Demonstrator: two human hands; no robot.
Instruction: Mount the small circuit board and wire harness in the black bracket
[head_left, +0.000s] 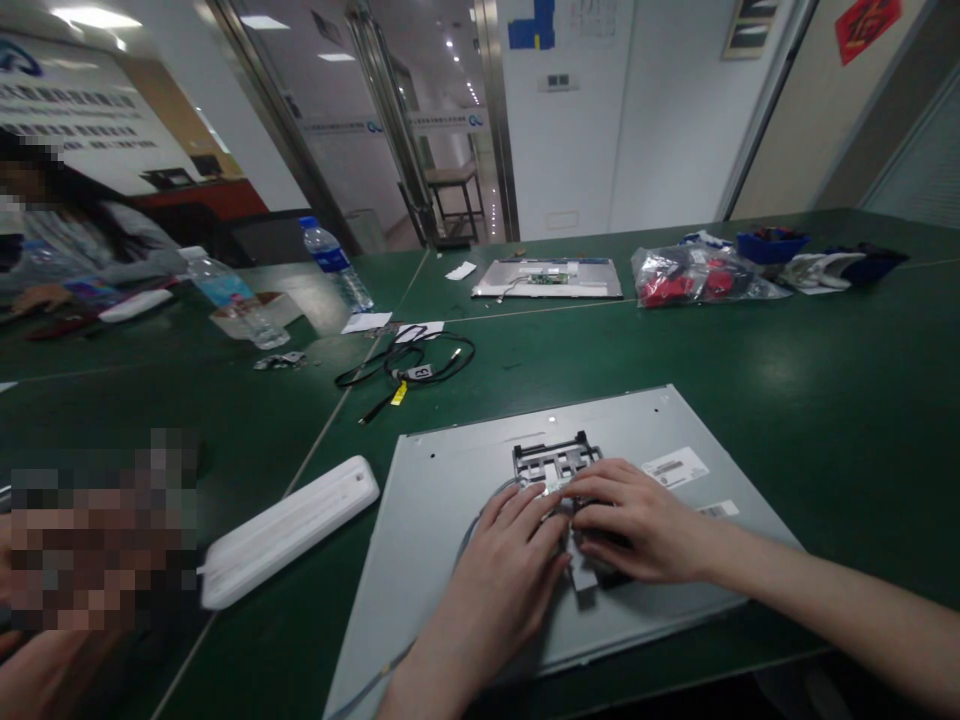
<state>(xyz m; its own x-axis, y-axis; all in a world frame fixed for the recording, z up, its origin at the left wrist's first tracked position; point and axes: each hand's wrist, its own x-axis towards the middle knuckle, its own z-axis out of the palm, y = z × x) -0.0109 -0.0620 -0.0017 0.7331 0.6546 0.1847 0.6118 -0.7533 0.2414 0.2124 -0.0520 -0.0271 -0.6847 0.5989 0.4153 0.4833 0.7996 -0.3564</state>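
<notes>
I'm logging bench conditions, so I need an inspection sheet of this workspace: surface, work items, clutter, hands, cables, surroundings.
Surface: green table, seams visible.
Work items: grey panel lying flat, black-framed part on it.
Clutter: white oblong case, blue-capped bottle, second panel, plastic bag.
Hands: left hand and right hand close together over the grey panel; grip hidden.
Cables: black cable loosely coiled on the table; grey cable lying on the grey panel.
Surroundings: white wall behind, person at far left.
</notes>
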